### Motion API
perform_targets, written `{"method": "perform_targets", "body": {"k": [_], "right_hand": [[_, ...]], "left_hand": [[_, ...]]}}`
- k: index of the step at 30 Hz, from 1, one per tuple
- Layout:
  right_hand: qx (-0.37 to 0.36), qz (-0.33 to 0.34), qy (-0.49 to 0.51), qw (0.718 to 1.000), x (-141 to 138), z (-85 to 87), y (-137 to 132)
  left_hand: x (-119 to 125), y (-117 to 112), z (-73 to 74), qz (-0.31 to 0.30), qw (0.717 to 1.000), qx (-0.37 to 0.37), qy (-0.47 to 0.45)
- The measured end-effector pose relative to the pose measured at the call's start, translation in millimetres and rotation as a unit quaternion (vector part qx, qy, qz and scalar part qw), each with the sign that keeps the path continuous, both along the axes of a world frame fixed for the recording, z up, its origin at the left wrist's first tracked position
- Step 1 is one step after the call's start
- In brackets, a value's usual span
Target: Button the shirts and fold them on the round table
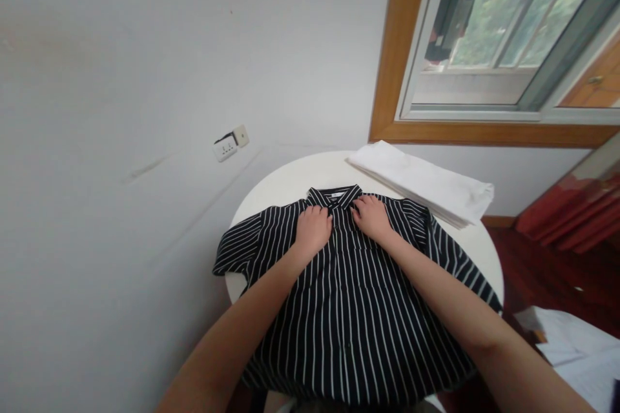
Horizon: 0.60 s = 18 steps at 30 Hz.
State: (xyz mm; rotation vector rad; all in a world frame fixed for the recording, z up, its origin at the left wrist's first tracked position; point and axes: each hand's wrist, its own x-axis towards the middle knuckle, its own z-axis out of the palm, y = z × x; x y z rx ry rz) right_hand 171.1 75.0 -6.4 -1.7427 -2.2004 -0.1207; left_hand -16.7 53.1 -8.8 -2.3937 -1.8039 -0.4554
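A black shirt with white stripes (pixel 356 310) lies spread face up on a round white table (pixel 285 184), collar pointing away from me. My left hand (pixel 312 229) rests on the shirt just left of the collar, fingers curled down onto the cloth. My right hand (pixel 372 216) presses on the shirt just right of the collar, fingers bent at the placket. Both hands sit close together near the top button area. Whether either hand pinches the fabric is unclear.
A folded white cloth (pixel 426 184) lies at the table's far right edge. A white wall with a socket (pixel 230 144) stands left. A wood-framed window (pixel 484 45) is behind. Red wooden floor and white papers (pixel 566 342) are at the right.
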Motion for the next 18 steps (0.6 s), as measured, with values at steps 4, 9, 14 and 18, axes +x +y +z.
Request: {"method": "perform_targets", "body": {"k": [4, 9, 14, 18], "right_hand": [[-0.011, -0.025, -0.008, 1.000, -8.3, -11.9, 17.3], [0.002, -0.073, 0.013, 0.997, -8.0, -29.4, 13.2], [0.027, -0.085, -0.005, 0.996, -6.4, -26.9, 12.0], [0.033, -0.063, -0.013, 0.997, -6.1, -32.6, 20.0]], "left_hand": [[0.0, 30.3, -9.2, -0.012, 0.998, 0.065, -0.013], [-9.0, 40.3, -36.9, 0.036, 0.999, 0.023, -0.032], [-23.6, 49.0, -36.0, 0.068, 0.993, 0.078, -0.053], [-37.9, 68.0, -22.8, 0.115, 0.989, 0.080, -0.055]]}}
